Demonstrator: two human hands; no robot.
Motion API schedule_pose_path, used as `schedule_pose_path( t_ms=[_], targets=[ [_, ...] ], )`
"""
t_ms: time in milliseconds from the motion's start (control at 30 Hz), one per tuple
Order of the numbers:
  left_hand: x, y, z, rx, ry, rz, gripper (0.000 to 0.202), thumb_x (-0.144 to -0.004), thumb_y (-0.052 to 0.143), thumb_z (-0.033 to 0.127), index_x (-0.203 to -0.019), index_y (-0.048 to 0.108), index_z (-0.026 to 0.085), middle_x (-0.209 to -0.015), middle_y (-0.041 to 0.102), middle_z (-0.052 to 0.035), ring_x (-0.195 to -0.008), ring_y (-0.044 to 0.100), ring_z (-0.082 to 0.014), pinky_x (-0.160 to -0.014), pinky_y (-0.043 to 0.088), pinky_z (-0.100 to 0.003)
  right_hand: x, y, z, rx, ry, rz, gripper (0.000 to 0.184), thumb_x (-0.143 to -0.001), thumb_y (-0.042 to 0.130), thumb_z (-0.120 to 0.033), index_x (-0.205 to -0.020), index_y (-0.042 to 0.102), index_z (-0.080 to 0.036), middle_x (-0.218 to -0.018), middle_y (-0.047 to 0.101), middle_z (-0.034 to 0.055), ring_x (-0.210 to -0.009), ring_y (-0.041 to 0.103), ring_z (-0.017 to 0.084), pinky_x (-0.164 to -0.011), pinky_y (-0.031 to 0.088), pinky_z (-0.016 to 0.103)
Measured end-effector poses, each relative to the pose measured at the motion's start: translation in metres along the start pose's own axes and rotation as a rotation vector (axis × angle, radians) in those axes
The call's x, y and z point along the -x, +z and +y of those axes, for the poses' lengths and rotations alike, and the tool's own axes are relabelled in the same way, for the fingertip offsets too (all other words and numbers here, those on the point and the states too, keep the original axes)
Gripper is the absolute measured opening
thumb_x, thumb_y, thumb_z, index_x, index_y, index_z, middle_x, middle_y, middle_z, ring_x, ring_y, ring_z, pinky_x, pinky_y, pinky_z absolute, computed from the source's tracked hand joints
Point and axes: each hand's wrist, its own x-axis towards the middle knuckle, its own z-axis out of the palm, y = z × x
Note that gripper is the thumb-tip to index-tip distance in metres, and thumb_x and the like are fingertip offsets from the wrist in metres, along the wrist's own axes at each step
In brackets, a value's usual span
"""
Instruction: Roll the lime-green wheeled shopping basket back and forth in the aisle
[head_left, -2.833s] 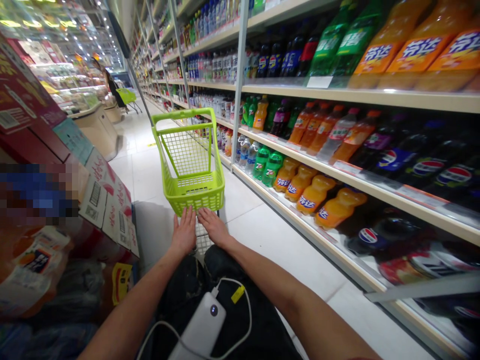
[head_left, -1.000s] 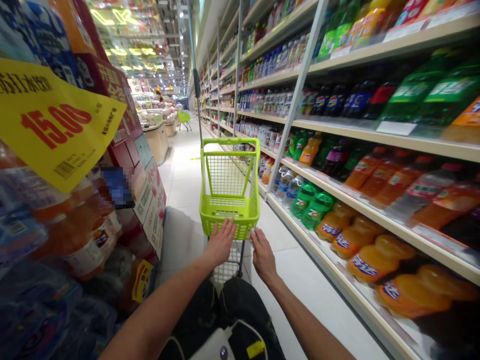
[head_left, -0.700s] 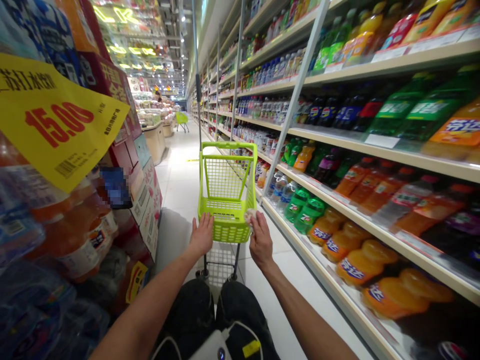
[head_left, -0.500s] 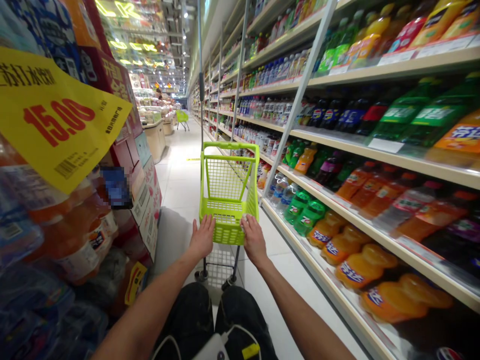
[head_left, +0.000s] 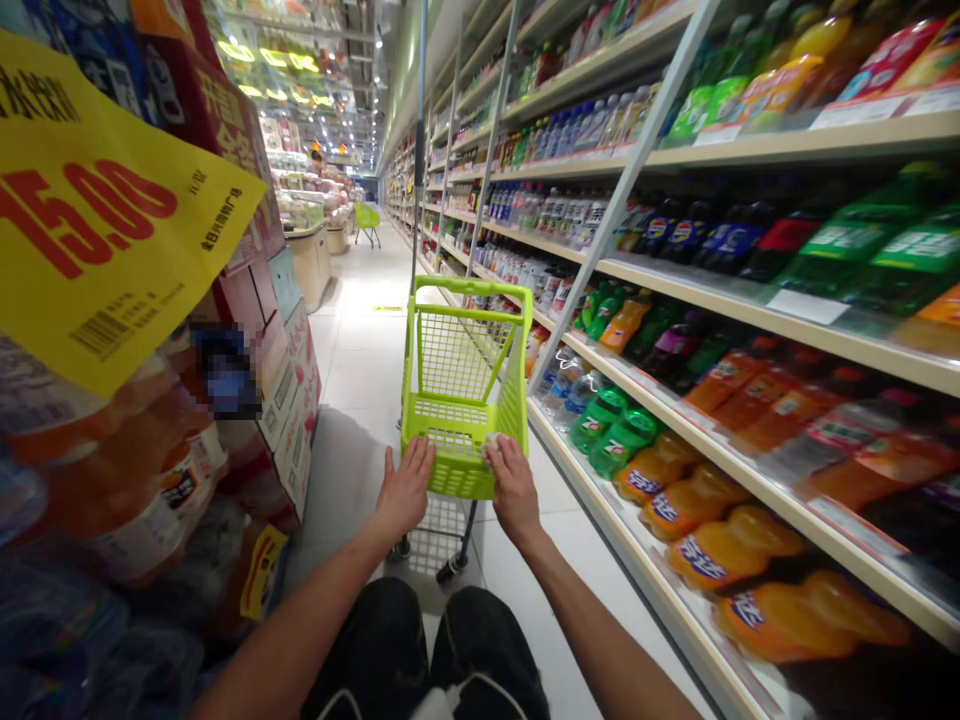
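A lime-green shopping cart (head_left: 461, 482) with a lattice basket stands directly in front of my knees. My left hand (head_left: 405, 488) lies with outstretched fingers over the left part of the basket's near edge; nothing shows in its grasp. At the near right corner of the same edge, my right hand (head_left: 514, 492) has its fingers bent together around a small crumpled white tissue (head_left: 493, 447), pressed against the green plastic. Part of the tissue is hidden by the fingers. No goods are visible inside the basket.
Shelves of bottled drinks (head_left: 705, 545) run along the right side. On the left are stacked cartons (head_left: 289, 400), bottle packs (head_left: 127, 500) and a yellow price sign (head_left: 112, 215) jutting out. Another green cart (head_left: 367, 217) stands farther down the tiled aisle (head_left: 352, 340).
The view has shifted slightly, bringing the price sign nearer and farther left. The cart sits a little farther right and more tilted in view. Both hands stay at its near edge.
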Motion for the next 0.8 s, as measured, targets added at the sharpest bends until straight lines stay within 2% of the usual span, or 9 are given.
schedule_pose_path(
  t_ms=[100, 167, 367, 433, 533, 700, 800],
  targets=[
    [0.001, 0.0, -0.002, 0.006, 0.017, 0.002, 0.072, -0.071, 0.035, 0.01, -0.14, 0.014, 0.014, -0.149, 0.013, -0.0081, -0.137, 0.005, -0.0206, -0.106, 0.008, -0.056, 0.003, -0.012, 0.014, 0.045, 0.07, 0.068, 0.045, -0.084, 0.033, -0.006, -0.125, 0.048, -0.017, -0.135, 0.041, 0.0123, -0.133, 0.023, 0.022, -0.102, 0.033, 0.05],
    [0.0, -0.001, 0.0, 0.01, 0.011, 0.007, 0.073, -0.071, 0.036, 0.011, -0.14, 0.013, 0.013, -0.149, 0.012, -0.0084, -0.137, 0.004, -0.0212, -0.106, 0.009, -0.057, 0.005, -0.015, 0.012, 0.046, 0.091, 0.064, 0.046, -0.084, 0.032, -0.006, -0.126, 0.047, -0.017, -0.136, 0.04, 0.0122, -0.133, 0.023, 0.022, -0.103, 0.033, 0.049],
    [-0.004, -0.009, 0.008, 0.024, -0.013, -0.02, 0.072, -0.07, 0.038, 0.013, -0.139, 0.017, 0.012, -0.148, 0.012, -0.0087, -0.137, 0.008, -0.0226, -0.105, 0.012, -0.058, 0.001, 0.01, -0.037, -0.018, 0.043, -0.042, 0.045, -0.082, 0.036, -0.003, -0.123, 0.05, -0.015, -0.136, 0.041, 0.0125, -0.134, 0.02, 0.021, -0.104, 0.031, 0.048],
    [-0.004, -0.015, 0.008, 0.02, -0.006, -0.042, 0.07, -0.071, 0.038, 0.014, -0.138, 0.02, 0.012, -0.148, 0.014, -0.0088, -0.136, 0.01, -0.0228, -0.105, 0.011, -0.059, -0.002, 0.015, -0.046, -0.029, 0.03, -0.073, 0.043, -0.083, 0.037, -0.004, -0.121, 0.052, -0.017, -0.136, 0.041, 0.011, -0.134, 0.019, 0.02, -0.104, 0.031, 0.047],
    [-0.004, -0.021, 0.005, 0.001, -0.013, -0.043, 0.066, -0.073, 0.036, 0.016, -0.138, 0.023, 0.011, -0.147, 0.017, -0.0099, -0.136, 0.012, -0.0234, -0.106, 0.011, -0.058, -0.004, 0.008, -0.037, -0.039, 0.031, -0.098, 0.041, -0.084, 0.038, -0.006, -0.119, 0.054, -0.02, -0.135, 0.042, 0.0085, -0.133, 0.022, 0.019, -0.105, 0.032, 0.045],
    [-0.001, -0.025, -0.006, -0.014, -0.062, -0.049, 0.067, -0.072, 0.038, 0.015, -0.137, 0.023, 0.01, -0.147, 0.018, -0.0113, -0.136, 0.013, -0.025, -0.105, 0.012, -0.06, 0.001, -0.02, -0.002, 0.012, 0.161, -0.05, 0.041, -0.083, 0.037, -0.005, -0.12, 0.053, -0.016, -0.136, 0.041, 0.0118, -0.134, 0.021, 0.021, -0.105, 0.03, 0.048],
    [0.0, -0.029, -0.008, -0.018, -0.046, -0.084, 0.069, -0.07, 0.039, 0.013, -0.137, 0.023, 0.011, -0.147, 0.018, -0.0102, -0.136, 0.013, -0.0243, -0.104, 0.01, -0.061, 0.004, -0.021, -0.006, 0.008, 0.154, -0.084, 0.046, -0.08, 0.038, -0.001, -0.121, 0.052, -0.016, -0.137, 0.039, 0.0116, -0.134, 0.019, 0.021, -0.106, 0.029, 0.047]
  ],
)
